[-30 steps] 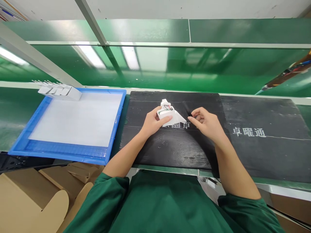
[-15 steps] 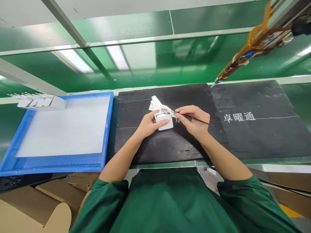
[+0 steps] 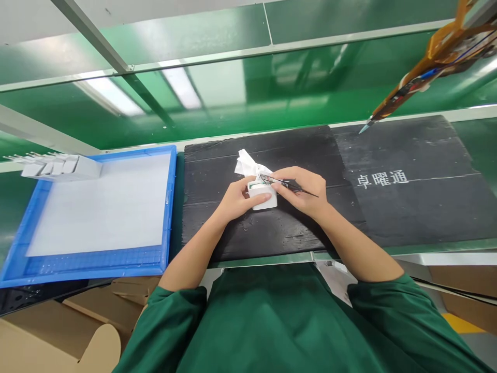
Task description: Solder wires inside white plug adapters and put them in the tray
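Observation:
My left hand (image 3: 237, 199) is closed around a small white plastic box (image 3: 265, 202), thumb across its near face. The box's open top shows something green and thin wires inside. In my right hand (image 3: 305, 190) are slim black tweezers (image 3: 297, 188), pinched between thumb and fingers. Their tips reach the wires at the top of the box, though my fingers partly hide the exact contact. A crumpled white piece (image 3: 246, 162), like tissue or thin sheet, stands just behind the box.
A black mat (image 3: 217, 238) lies under my hands. On the left is a blue tray (image 3: 169, 207) with a white sheet (image 3: 104, 212) and several white boxes with wires (image 3: 70, 167). An orange arm with a pointed tip (image 3: 399, 93) hangs over the right side.
My right hand has moved slightly left, closer to the box, and the tweezers now lie over its top. The whole view has shifted a little; my left hand keeps its hold.

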The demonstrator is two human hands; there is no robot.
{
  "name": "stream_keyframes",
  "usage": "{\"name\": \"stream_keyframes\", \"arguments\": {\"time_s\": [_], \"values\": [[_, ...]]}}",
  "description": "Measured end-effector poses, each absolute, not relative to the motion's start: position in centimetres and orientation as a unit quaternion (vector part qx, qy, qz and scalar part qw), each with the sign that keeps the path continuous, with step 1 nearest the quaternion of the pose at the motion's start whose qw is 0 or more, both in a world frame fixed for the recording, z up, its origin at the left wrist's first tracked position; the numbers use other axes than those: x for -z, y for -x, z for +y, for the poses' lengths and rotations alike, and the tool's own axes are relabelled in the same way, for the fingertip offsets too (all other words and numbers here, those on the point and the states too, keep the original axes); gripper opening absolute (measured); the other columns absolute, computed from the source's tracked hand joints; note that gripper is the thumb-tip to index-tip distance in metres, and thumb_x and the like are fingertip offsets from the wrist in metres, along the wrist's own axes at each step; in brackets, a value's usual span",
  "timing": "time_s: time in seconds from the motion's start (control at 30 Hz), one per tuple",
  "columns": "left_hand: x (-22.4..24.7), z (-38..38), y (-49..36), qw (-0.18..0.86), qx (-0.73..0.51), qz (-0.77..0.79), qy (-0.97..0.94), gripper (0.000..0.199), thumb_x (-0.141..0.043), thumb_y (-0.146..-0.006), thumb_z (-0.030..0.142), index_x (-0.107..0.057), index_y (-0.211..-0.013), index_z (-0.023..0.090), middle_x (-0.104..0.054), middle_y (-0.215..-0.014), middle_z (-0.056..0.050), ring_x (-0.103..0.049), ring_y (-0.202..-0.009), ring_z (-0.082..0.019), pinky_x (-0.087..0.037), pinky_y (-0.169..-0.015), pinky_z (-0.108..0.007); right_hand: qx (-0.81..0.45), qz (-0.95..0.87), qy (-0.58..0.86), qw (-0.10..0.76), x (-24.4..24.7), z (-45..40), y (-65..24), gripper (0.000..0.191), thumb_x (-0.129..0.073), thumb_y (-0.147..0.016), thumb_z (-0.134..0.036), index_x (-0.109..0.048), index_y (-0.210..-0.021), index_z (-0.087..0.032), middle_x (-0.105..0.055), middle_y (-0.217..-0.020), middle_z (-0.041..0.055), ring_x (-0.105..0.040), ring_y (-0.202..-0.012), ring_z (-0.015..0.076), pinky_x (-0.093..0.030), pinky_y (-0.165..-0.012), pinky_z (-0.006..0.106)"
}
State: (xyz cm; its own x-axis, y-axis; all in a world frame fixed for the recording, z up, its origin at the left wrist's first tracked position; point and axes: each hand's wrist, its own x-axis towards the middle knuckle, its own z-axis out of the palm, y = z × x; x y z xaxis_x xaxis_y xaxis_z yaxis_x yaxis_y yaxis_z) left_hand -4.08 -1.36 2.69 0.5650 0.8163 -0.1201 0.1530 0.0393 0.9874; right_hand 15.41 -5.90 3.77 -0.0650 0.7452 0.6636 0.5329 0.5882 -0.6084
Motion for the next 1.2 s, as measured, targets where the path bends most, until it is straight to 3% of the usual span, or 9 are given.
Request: {"name": "stream_keyframes", "arguments": {"time_s": [0.1,0.3,0.53,0.8,1.2], "values": [[-2.4,-1.2,4.1,0.614,-0.286,0.381,-0.629,0.041,-0.081,-0.068,0.046,-0.068,-0.092,0.015,-0.066,-0.082,-0.003,-0.057,-0.07,-0.015,-0.044,-0.063,-0.024,-0.131,-0.73,0.449,0.498,-4.1,-5.8,-15.7,0.016,-0.063,-0.088,-0.026,-0.065,-0.104,-0.025,-0.076,-0.097,0.0022,-0.072,-0.083,0.0167,-0.061,-0.075,0.031],[-2.3,-1.1,4.3,0.618,-0.3,0.376,-0.622,0.04,-0.081,-0.069,0.044,-0.068,-0.093,0.015,-0.065,-0.082,-0.002,-0.056,-0.071,-0.014,-0.043,-0.065,-0.024,-0.125,-0.73,0.431,0.515,-4.2,-6.0,-15.5,0.012,-0.06,-0.089,-0.019,-0.065,-0.099,-0.024,-0.076,-0.098,0.0048,-0.072,-0.092,0.0185,-0.059,-0.083,0.034],[-2.6,-1.2,4.1,0.614,-0.295,0.379,-0.627,0.04,-0.08,-0.07,0.046,-0.069,-0.094,0.015,-0.064,-0.082,-0.002,-0.055,-0.07,-0.013,-0.042,-0.063,-0.022,-0.074,-0.74,0.418,0.522,-3.4,-6.0,-15.0,0.016,-0.059,-0.09,-0.013,-0.064,-0.101,-0.023,-0.077,-0.096,0.0026,-0.074,-0.088,0.0161,-0.06,-0.075,0.026],[-2.7,-1.2,4.1,0.619,-0.301,0.383,-0.616,0.042,-0.083,-0.064,0.046,-0.068,-0.089,0.015,-0.064,-0.081,-0.001,-0.055,-0.07,-0.014,-0.044,-0.064,-0.023,-0.08,-0.747,0.413,0.514,-3.6,-5.9,-15.1,0.016,-0.058,-0.091,-0.014,-0.063,-0.104,-0.022,-0.076,-0.099,0.0042,-0.074,-0.093,0.0174,-0.06,-0.081,0.027],[-2.7,-1.1,4.1,0.604,-0.298,0.382,-0.633,0.04,-0.081,-0.067,0.047,-0.067,-0.087,0.015,-0.062,-0.078,-0.001,-0.053,-0.068,-0.013,-0.042,-0.062,-0.023,-0.056,-0.756,0.407,0.509,-3.3,-5.9,-14.9,0.018,-0.056,-0.092,-0.013,-0.063,-0.105,-0.022,-0.076,-0.1,0.0051,-0.074,-0.096,0.0182,-0.06,-0.082,0.027]]}}
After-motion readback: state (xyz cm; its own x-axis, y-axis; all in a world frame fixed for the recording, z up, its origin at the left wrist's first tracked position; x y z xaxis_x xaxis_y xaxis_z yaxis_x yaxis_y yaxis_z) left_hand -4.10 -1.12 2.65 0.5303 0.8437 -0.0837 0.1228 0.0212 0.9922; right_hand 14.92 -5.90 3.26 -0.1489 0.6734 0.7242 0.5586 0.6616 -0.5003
